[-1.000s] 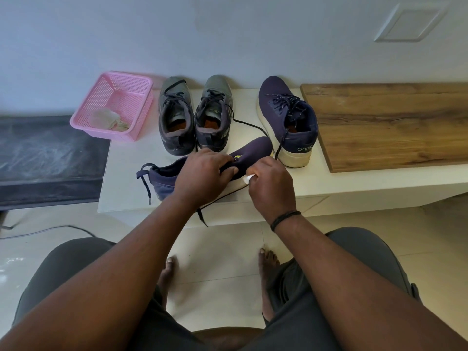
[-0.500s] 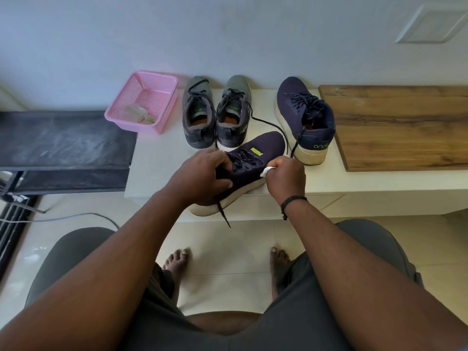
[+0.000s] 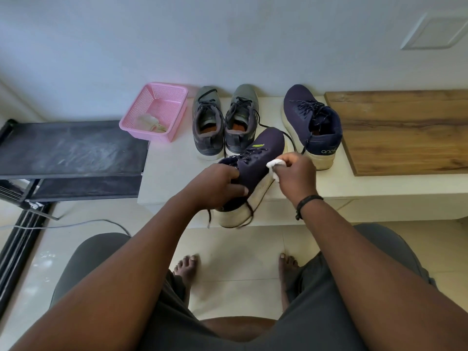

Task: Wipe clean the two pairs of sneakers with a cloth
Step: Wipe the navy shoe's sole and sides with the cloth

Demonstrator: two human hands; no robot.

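The left hand (image 3: 217, 183) grips the navy shoe (image 3: 253, 168) at its collar and heel. One second back this shoe lay on its side along the front edge of the tabletop (image 3: 174, 173). It is now raised and turned, heel toward the person and past the front edge, toe pointing toward the back edge, cream sole facing right and down. The right hand (image 3: 295, 173) is clenched on the cloth (image 3: 274, 166), which bears on the shoe's right flank where the upper meets the sole. Judgement: the turn presents the sidewall for wiping, so work on the first navy shoe is under way and three shoes remain.

The second navy shoe (image 3: 310, 122) stands upright near the middle of the tabletop, toward the back edge, apart from both hands. The grey pair (image 3: 224, 122) stands side by side to its left, toes toward the back edge. The pink basket (image 3: 154, 110) overhangs the back-left corner.

Not determinable:
- Most of the cloth is inside the right hand; only a white fold shows.
- The left hand covers the held shoe's heel and its left flank.
- The pale, crumpled object in the basket cannot be identified.
- Soiling on any shoe is too fine to assess.
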